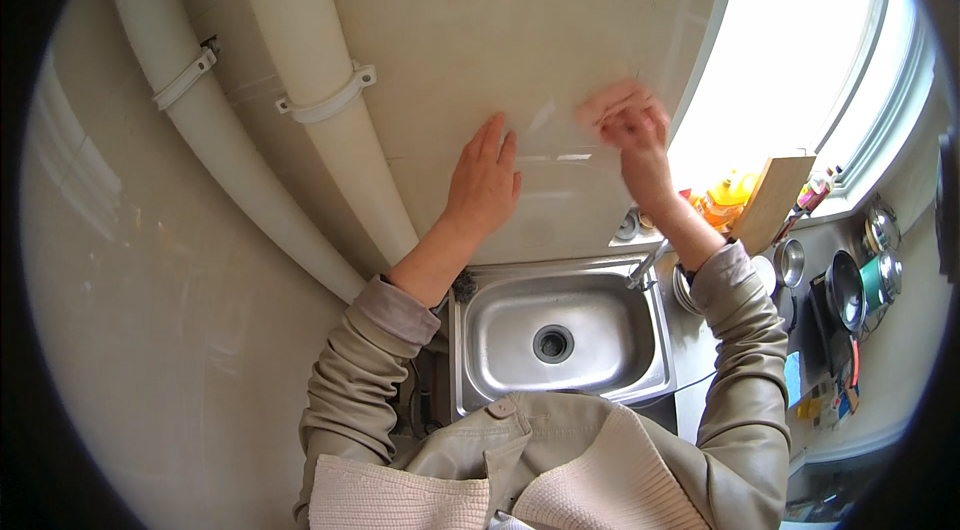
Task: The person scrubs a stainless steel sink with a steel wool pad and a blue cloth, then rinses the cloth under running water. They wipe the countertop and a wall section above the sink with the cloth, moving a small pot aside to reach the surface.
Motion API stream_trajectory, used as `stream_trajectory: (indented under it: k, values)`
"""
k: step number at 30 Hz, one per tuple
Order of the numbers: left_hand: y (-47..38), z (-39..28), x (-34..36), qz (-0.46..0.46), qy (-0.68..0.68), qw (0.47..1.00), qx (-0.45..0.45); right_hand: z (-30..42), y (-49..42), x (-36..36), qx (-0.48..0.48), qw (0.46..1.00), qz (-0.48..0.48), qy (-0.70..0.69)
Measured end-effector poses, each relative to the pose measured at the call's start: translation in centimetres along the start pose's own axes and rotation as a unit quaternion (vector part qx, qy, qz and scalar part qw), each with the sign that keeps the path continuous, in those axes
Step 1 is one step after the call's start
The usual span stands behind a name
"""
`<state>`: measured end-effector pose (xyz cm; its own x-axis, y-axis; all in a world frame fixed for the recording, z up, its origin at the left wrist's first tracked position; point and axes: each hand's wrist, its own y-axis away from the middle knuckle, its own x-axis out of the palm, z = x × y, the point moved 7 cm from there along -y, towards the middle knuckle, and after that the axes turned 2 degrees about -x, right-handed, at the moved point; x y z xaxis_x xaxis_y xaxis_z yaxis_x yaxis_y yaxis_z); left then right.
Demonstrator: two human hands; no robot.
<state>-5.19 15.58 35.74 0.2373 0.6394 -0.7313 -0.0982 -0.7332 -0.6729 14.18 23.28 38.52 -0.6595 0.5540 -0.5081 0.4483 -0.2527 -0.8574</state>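
Note:
My left hand (485, 177) rests against or just off the glossy tiled wall (480, 20) above the sink, fingers slightly apart and holding nothing. My right hand (637, 126), blurred, grips a pink cloth (613, 101) against the same wall, close to the window. Below both hands lies a stainless steel sink (502, 354) with a drain (553, 344) in its bottom. The faucet (643, 273) stands at its back right corner, partly behind my right forearm.
Two thick white pipes (296, 42) run down the wall at left. By the window stand an orange bottle (724, 200) and a wooden board (769, 204). On the right counter are plates (684, 290), a metal pot (789, 262) and a frying pan (846, 290).

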Motion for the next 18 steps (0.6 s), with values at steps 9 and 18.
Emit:
stream_trajectory:
  k: [9,18]
  values:
    - [1.3,1.3,-0.5,-0.010,-0.012,1.000,-0.010,2.7,-5.7,0.8,-0.042,0.998,-0.013,0.048]
    - [2.9,3.4,-0.2,0.025,-0.021,0.997,-0.070,10.9,-6.7,4.5,-0.186,0.982,0.040,-0.012]
